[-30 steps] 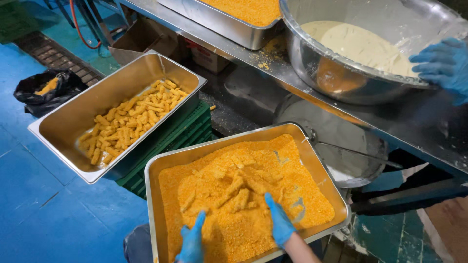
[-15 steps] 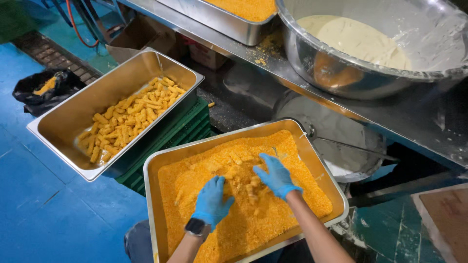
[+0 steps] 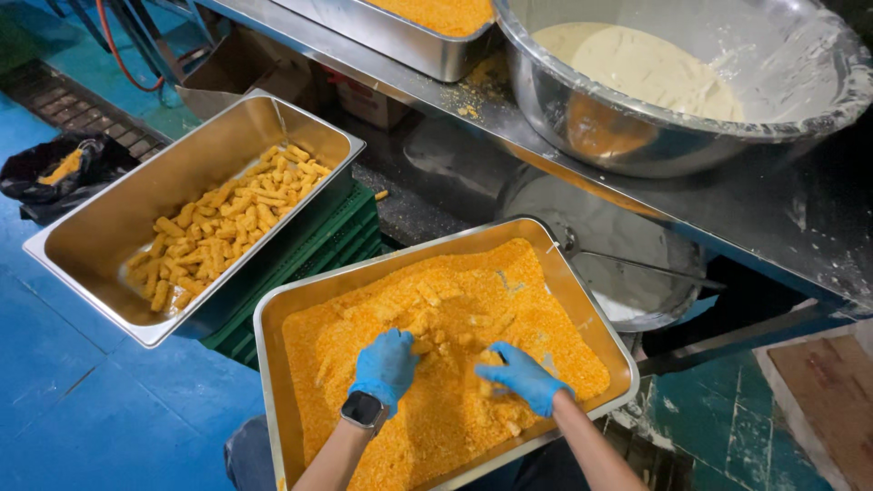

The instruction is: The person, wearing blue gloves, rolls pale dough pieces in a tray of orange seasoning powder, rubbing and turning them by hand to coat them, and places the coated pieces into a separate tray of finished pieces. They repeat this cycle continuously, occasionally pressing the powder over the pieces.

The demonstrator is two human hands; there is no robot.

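Head camera looks down on a blue-painted floor (image 3: 64,400) and a dark steel table (image 3: 782,218) dusted with white flour and orange crumbs along its edge. On the table stand a large round steel bowl (image 3: 818,100) holding pale batter (image 3: 637,68) and a rectangular steel pan of orange crumbs (image 3: 436,18). Below it, a second long steel pan (image 3: 100,245) rests on a green plastic crate (image 3: 309,264) and holds a heap of breaded yellow sticks (image 3: 218,227). A black bag (image 3: 64,173) lies on the floor at the far left, and a round steel lid with a thin handle (image 3: 618,264) sits under the table.

Half a second earlier both gloved hands were spread flatter over the crumbs, higher in the pan; now they have drawn closer to the person and dug in, and the view sits slightly lower and to the right.

Nearest the person, a rectangular steel tray (image 3: 273,336) is filled with orange breadcrumbs (image 3: 473,300). The left hand (image 3: 386,364), in a blue glove with a dark wristwatch (image 3: 364,411) below it, curls down into the crumbs, fingers bent around some coated pieces. The right hand (image 3: 520,375), also blue-gloved, lies just beside it, fingers half closed and pressing a coated stick (image 3: 491,389) into the crumbs. Pale sticks lie half buried between and just beyond the two hands.
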